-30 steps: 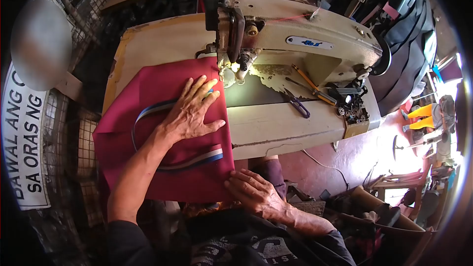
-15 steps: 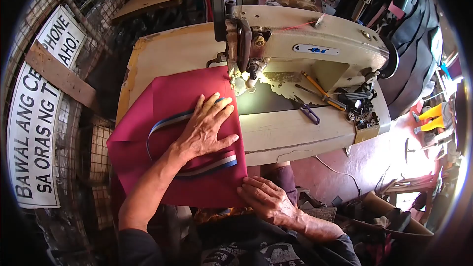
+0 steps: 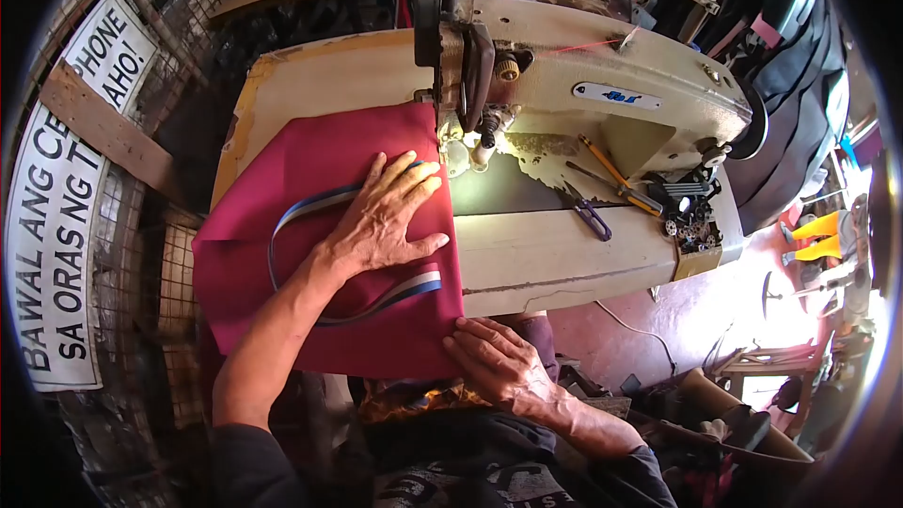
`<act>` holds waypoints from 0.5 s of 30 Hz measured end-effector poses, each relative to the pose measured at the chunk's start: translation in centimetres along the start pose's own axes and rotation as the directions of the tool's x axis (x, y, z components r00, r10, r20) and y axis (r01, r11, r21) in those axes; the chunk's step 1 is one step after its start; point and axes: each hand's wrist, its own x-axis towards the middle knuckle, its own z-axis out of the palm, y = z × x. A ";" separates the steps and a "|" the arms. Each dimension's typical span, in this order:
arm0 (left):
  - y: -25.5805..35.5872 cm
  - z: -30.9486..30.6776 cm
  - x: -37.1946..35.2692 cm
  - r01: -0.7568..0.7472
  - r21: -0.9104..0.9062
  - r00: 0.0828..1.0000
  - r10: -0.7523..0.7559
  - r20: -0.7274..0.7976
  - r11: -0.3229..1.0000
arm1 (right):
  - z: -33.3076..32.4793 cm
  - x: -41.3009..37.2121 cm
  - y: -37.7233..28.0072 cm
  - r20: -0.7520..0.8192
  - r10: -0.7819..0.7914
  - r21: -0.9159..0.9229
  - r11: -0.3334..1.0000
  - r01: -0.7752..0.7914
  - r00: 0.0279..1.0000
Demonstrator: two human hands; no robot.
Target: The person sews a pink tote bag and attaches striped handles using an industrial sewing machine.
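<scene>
Pale sewing table [image 3: 555, 259] across the middle of the frame, lit brightest beside the needle. Dark red fabric [image 3: 245, 202] lies spread over its left half and hangs past the near edge toward lower centre. On the fabric, a striped strap [image 3: 318, 201] of blue, white and grey makes a loop; I trace its upper part in under the fingers of the left hand [image 3: 381, 218], while its loose end lies free just below the thumb.

Left hand, from my remote view: palm down on the fabric, fingers slightly apart and pointing to the machine, thumb spread toward the right edge of the cloth. Right hand [image 3: 503, 367]: at the fabric's lower right corner, fingers close together, tips on the edge. Thumb hidden from me; I cannot tell whether the corner is pinched.

Upper right corner of the fabric reaches the needle area of the sewing machine [image 3: 536, 28]; whether it sits beneath the foot I cannot tell. Right of centre I log purple-handled snips [image 3: 593, 218], an orange-and-black tool [image 3: 644, 199] and a tray of small metal parts [image 3: 694, 268]. Far left: a lettered sign [image 3: 61, 254], crossed by a wooden plank [image 3: 118, 127].
</scene>
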 end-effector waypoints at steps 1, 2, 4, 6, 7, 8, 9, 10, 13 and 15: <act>-0.1 0.1 -0.1 0.000 -0.003 1.000 0.000 0.000 1.000 | -0.1 0.0 -0.1 0.003 0.010 0.011 1.000 -0.010 1.000; -0.1 0.1 -0.2 -0.004 -0.002 1.000 0.004 0.004 1.000 | -0.3 0.1 -0.4 0.008 0.016 0.019 1.000 -0.016 1.000; -0.2 0.2 -0.1 0.000 -0.004 1.000 0.000 -0.006 1.000 | -0.4 0.3 -0.4 0.003 0.020 0.022 1.000 -0.020 1.000; -0.6 0.1 0.1 -0.002 -0.009 1.000 0.002 0.002 1.000 | -0.5 0.5 -0.3 0.017 0.036 0.016 0.999 -0.036 0.999; -1.0 0.1 0.4 -0.003 -0.015 1.000 0.003 0.007 1.000 | -0.6 0.7 -0.1 0.022 0.043 0.010 0.999 -0.044 0.999; -1.3 0.1 0.6 -0.003 -0.022 1.000 0.003 0.012 1.000 | -0.4 1.0 0.1 0.010 0.045 0.002 0.999 -0.045 0.999; -1.6 0.1 0.9 0.003 -0.028 1.000 -0.003 0.014 1.000 | 0.0 1.3 0.4 -0.003 0.044 -0.009 0.999 -0.044 0.999; -2.0 0.1 1.3 0.008 -0.032 1.000 -0.008 0.015 0.999 | 0.1 1.6 0.7 -0.016 0.043 -0.021 0.999 -0.043 0.999; -2.7 0.4 1.5 -0.003 -0.019 1.000 0.003 -0.009 1.000 | 0.3 1.9 1.0 -0.024 0.060 -0.024 0.998 -0.061 0.998; -2.9 0.4 1.6 -0.019 -0.008 1.000 0.018 -0.014 1.000 | 0.3 2.3 1.0 -0.055 0.048 -0.065 0.997 -0.052 0.997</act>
